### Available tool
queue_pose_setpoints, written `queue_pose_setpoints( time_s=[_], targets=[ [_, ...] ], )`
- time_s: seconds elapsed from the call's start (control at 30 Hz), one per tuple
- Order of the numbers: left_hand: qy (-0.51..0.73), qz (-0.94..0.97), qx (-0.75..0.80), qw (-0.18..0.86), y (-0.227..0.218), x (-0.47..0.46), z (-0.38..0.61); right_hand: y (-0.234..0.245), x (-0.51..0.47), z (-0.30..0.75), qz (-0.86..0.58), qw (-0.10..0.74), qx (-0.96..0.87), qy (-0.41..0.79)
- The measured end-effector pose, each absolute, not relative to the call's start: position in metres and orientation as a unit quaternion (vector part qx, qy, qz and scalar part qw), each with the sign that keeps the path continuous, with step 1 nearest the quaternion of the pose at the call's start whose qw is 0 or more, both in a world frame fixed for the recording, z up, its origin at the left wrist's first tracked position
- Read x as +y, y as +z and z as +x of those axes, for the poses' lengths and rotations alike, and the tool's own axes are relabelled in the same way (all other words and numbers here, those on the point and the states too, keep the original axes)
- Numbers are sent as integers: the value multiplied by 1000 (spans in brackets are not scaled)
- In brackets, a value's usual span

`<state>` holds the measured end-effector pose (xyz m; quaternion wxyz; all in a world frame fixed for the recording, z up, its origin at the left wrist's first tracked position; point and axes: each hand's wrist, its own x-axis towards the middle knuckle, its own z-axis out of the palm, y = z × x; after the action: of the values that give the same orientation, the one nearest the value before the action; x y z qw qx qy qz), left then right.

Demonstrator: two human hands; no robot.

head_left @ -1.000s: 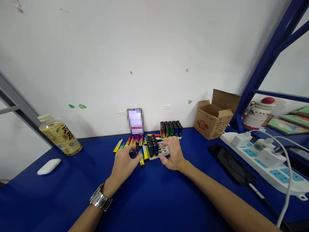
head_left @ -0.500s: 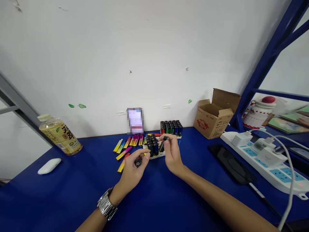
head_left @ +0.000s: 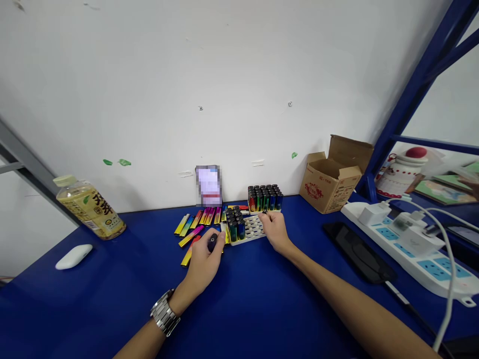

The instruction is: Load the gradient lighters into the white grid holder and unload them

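Observation:
My left hand (head_left: 202, 264) is closed around a dark lighter (head_left: 212, 243), its black end pointing toward me. It is just left of a white holed tray (head_left: 249, 239). Several dark lighters (head_left: 235, 227) stand upright in the tray's left part, and bare holes show in the middle. My right hand (head_left: 276, 230) is closed at the tray's right end. A small black end of another lighter (head_left: 264, 212) shows above its fingers; the rest is hidden. Loose shiny gradient-coloured lighters (head_left: 191, 236) lie beside and behind my left hand.
Behind, a second filled tray of lighters (head_left: 265, 198) stands near the wall. A phone (head_left: 208, 185) leans there. To the right are an open carton (head_left: 329, 182), a black phone (head_left: 357, 252) and a power strip (head_left: 411, 249) with cables. A drink bottle (head_left: 92, 209) and white case (head_left: 74, 257) are left.
My right hand has moved right and slightly down to the tray's right end, uncovering its holes. My left hand, still holding a lighter, has shifted slightly left.

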<state>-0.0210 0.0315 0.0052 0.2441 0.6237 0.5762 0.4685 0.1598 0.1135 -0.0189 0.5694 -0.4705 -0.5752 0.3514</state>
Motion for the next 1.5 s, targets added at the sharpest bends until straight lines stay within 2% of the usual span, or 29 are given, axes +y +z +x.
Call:
queue_pose_setpoints(
  time_s=[0.3, 0.47, 0.63, 0.73, 0.9, 1.23, 1.4, 1.5],
  targets=[
    [445, 632, 591, 230, 5, 33, -23, -21, 113, 160, -437, 569, -584, 380],
    [450, 630, 557, 302, 6, 30, -25, -16, 111, 161, -348, 548, -609, 455],
    [456, 633, 557, 285, 5, 30, -23, -12, 114, 163, -379, 557, -673, 307],
    [484, 609, 556, 292, 2, 32, -23, -11, 118, 162, -382, 551, -673, 312],
    [512, 581, 554, 305, -4, 36, -27, -10, 122, 157, -402, 501, -679, 356],
    [536, 519, 528, 406, -7, 39, -30, 7, 131, 154, -503, 387, -741, 218],
    [511, 521, 563, 387, 1, 36, -30, 11, 136, 147, -516, 318, -784, 138],
    [498, 532, 577, 368, 6, 34, -29, 13, 136, 145, -512, 279, -802, 128]
  ],
)
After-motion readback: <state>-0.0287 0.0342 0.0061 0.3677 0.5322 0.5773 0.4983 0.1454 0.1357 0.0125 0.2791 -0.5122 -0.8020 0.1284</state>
